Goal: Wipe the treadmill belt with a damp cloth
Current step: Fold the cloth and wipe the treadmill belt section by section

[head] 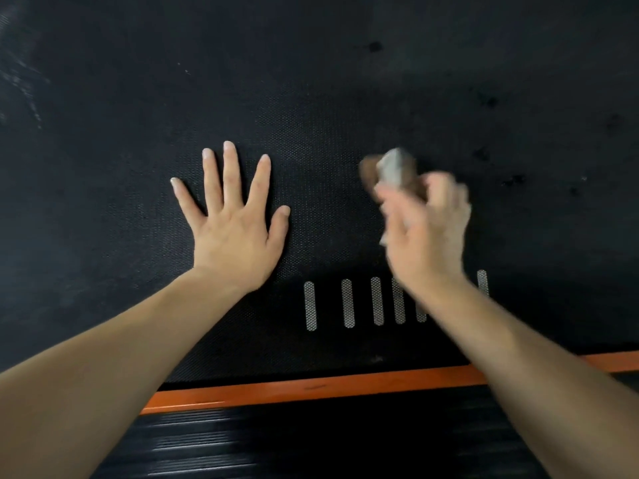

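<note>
On my feed the treadmill belt (311, 98) fills nearly the whole view, black with a fine dotted texture. The left hand (235, 233) lies flat on it, palm down, fingers straight and spread wide, holding nothing. Just to its right, with a gap of bare belt between them, the right hand (427, 233) is blurred; its fingers curl round a bunched cloth (392, 167). The cloth looks grey-white with a brownish patch and sticks out beyond the fingertips, toward the far side of the belt. I cannot tell whether the cloth is touching the belt or is held just above it.

A row of short white stripes (347, 302) is printed on the belt near its close edge, between the two forearms, and the right wrist covers part of the row. Several darker spots (375, 46) dot the belt at upper right, and a faint pale smear shows at far left. Along the near edge of the belt runs an orange strip (311, 387), and below that a black ribbed side rail (311, 440).
</note>
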### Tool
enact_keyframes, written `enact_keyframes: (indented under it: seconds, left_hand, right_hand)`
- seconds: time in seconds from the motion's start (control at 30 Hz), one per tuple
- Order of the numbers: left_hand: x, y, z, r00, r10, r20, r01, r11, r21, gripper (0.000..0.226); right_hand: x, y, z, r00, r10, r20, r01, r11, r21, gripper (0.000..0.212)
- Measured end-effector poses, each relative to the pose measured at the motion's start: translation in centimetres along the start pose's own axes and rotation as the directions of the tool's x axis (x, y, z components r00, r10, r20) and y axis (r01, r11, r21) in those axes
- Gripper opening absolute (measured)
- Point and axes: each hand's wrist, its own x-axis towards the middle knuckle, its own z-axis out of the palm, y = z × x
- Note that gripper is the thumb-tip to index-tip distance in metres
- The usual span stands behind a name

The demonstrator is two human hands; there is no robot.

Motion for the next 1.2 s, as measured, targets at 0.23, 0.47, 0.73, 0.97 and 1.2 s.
enact_keyframes:
  seconds: [0.23,0.47,0.73,0.97,1.2]
  left_hand:
    - [3.3,0.0,-0.9,0.998,0.063,-0.021,-0.063,0.998,0.021,0.066]
    - [5.7,0.9,-0.5,1.000,-0.010,-0.029,0.012,0.998,0.061,0.070]
    - [5.6,1.3,-0.2,0.998,-0.021,-0.058,0.023,0.998,0.051,0.071]
    - [5.8,1.6,-0.5,0.999,-0.030,-0.035,0.032,0.998,0.053,0.071]
    - [7.5,2.3,-1.4,0.997,-0.038,-0.066,0.034,0.998,-0.059,0.065]
  right_hand:
    - [0.7,1.2,0.0,0.907,-0.402,0.127,0.392,0.915,0.095,0.027]
    - [5.3,0.4,1.0,0.998,-0.057,-0.021,0.057,0.998,0.005,0.030]
    - [8.3,2.0,1.2,0.959,-0.280,0.051,0.279,0.960,0.024,0.027]
    - [9.1,0.2,1.9,0.951,-0.306,0.046,0.303,0.950,0.070,0.024]
    - [17.0,2.9,2.1,0.985,-0.168,-0.038,0.168,0.986,0.000,0.024]
